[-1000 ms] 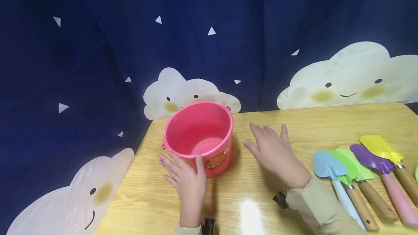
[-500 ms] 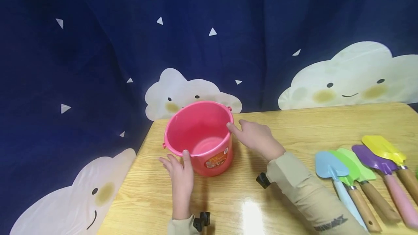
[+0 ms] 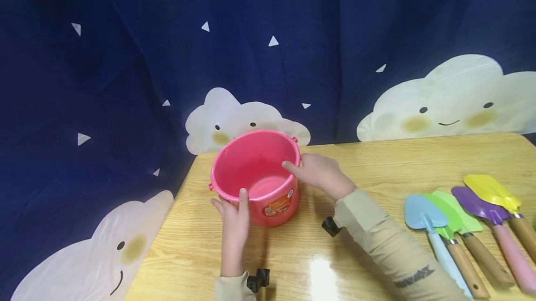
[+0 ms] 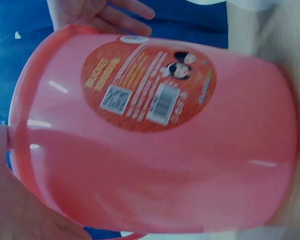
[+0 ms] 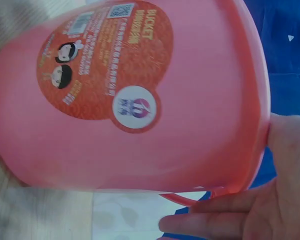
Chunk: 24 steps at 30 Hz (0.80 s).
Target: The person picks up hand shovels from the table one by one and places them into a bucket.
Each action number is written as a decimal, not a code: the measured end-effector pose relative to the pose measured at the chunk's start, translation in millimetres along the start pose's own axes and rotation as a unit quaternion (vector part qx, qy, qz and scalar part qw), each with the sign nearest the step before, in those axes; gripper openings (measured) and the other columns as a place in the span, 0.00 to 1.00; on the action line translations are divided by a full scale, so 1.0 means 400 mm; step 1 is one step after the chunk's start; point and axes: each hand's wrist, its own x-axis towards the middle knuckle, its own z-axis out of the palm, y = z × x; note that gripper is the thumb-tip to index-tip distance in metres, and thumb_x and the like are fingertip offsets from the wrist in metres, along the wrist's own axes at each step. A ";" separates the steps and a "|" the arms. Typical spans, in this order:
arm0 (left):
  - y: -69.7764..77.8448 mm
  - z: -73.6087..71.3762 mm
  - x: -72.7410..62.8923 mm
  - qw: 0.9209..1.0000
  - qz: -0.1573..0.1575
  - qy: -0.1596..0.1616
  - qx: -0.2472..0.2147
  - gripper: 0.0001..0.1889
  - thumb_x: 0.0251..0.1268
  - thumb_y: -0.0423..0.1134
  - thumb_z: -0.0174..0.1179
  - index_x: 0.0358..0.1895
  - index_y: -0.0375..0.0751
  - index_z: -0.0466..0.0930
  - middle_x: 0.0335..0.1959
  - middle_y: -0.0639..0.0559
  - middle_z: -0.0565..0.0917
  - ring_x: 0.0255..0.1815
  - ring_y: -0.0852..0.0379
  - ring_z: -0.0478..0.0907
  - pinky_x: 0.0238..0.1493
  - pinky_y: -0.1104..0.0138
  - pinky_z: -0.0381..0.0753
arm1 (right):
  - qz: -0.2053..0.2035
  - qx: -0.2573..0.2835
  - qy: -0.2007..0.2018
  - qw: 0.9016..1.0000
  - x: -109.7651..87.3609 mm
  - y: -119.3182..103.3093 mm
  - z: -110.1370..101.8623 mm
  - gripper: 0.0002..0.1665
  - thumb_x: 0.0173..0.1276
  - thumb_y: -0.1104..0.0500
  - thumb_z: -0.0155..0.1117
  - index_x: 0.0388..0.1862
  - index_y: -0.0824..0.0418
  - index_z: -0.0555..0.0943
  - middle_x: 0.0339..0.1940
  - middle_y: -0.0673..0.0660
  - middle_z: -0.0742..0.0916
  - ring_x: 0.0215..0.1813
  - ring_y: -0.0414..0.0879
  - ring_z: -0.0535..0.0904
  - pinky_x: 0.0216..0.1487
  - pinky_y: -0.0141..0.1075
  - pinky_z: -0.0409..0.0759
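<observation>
Pink bucket (image 3: 274, 215): one, centre of frame. Orange label (image 3: 277, 205) on it: one. Left hand (image 3: 234, 221) plus right hand (image 3: 320, 170): two. Beige sleeves (image 3: 389, 245): two, bottom. Black wrist devices (image 3: 331, 226): two. Trowels (image 3: 481, 204), lower right: five countable; green sliver at right edge too cut off to tell. White clouds (image 3: 454, 84): three, lower left, centre, right. White triangles (image 3: 273, 41): nine, topmost clipped by upper edge. Table (image 3: 347, 261): one.
</observation>
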 end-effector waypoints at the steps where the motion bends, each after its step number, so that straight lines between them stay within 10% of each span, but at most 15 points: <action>1: 0.001 -0.005 0.001 1.000 -0.002 -0.005 0.002 0.43 0.66 0.55 0.44 0.68 0.28 0.32 0.65 0.28 0.24 0.66 0.32 0.31 0.61 0.43 0.43 | -0.001 0.005 -0.005 1.000 0.001 0.002 -0.003 0.32 0.62 0.34 0.46 0.50 0.56 0.77 0.39 0.52 0.83 0.41 0.49 0.77 0.38 0.46 0.73; 15: 0.006 -0.057 0.027 0.998 0.043 -0.042 0.025 0.33 0.66 0.46 0.48 0.66 0.30 0.49 0.64 0.31 0.56 0.67 0.38 0.48 0.62 0.48 0.49 | -0.009 0.028 -0.052 0.998 0.005 0.014 -0.039 0.25 0.61 0.39 0.50 0.34 0.59 0.78 0.23 0.53 0.78 0.30 0.47 0.73 0.30 0.38 0.70; 24: 0.020 -0.065 0.021 0.991 -0.014 -0.083 0.102 0.38 0.62 0.59 0.47 0.65 0.33 0.56 0.61 0.32 0.64 0.63 0.37 0.57 0.58 0.45 0.57 | 0.002 -0.023 -0.047 0.999 -0.009 0.023 -0.059 0.27 0.60 0.37 0.49 0.22 0.59 0.74 0.18 0.53 0.73 0.24 0.47 0.71 0.24 0.37 0.66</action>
